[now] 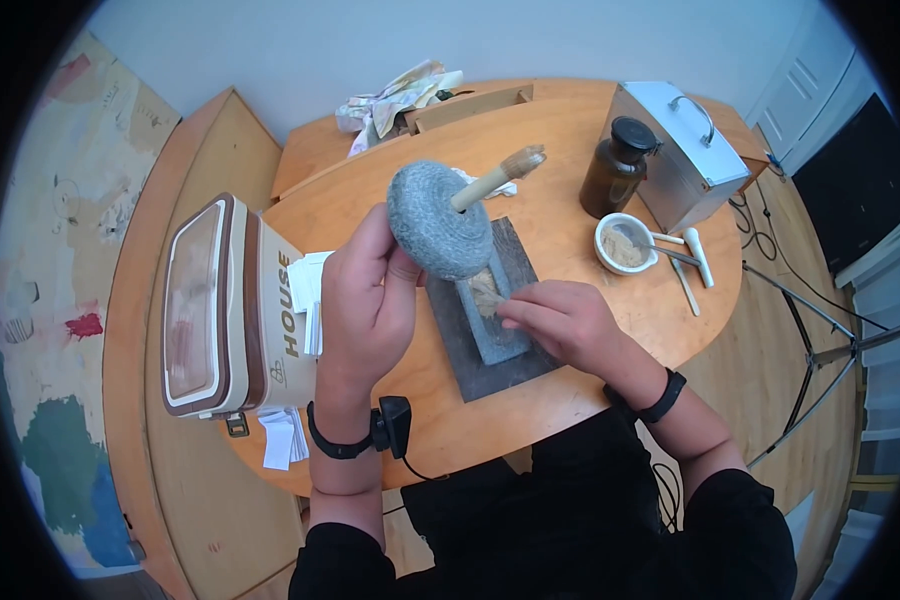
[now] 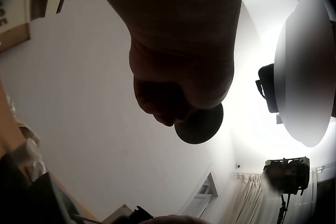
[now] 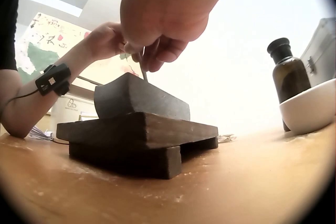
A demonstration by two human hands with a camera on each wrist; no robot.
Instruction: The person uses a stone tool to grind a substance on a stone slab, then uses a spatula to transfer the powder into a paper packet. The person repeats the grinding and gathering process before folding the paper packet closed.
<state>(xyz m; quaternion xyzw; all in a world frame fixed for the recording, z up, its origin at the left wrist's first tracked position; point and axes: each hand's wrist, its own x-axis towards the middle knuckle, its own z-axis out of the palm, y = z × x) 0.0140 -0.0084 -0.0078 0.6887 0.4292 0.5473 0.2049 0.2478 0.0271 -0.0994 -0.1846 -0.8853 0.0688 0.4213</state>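
Observation:
My left hand (image 1: 368, 305) holds up a grey stone grinding wheel (image 1: 435, 225) by its edge, above the left side of the stone trough. A wooden handle (image 1: 485, 188) sticks out of the wheel's middle. In the left wrist view, the fist hides most of the wheel (image 2: 200, 125). My right hand (image 1: 567, 322) pinches a thin tool (image 3: 143, 65) that points down into the grey stone trough (image 1: 505, 348). Tan powder shows inside the trough around the tool's tip. The trough sits on a dark footed board (image 3: 181, 131); the tool's exact kind cannot be made out.
A white mortar (image 1: 602, 240) of tan powder with a spoon stands right of the board, a white pestle (image 1: 702, 262) beside it. Behind are a brown glass bottle (image 1: 615, 175) and metal case (image 1: 675, 150). At left stand a cream box (image 1: 270, 300) and paper slips (image 1: 282, 440).

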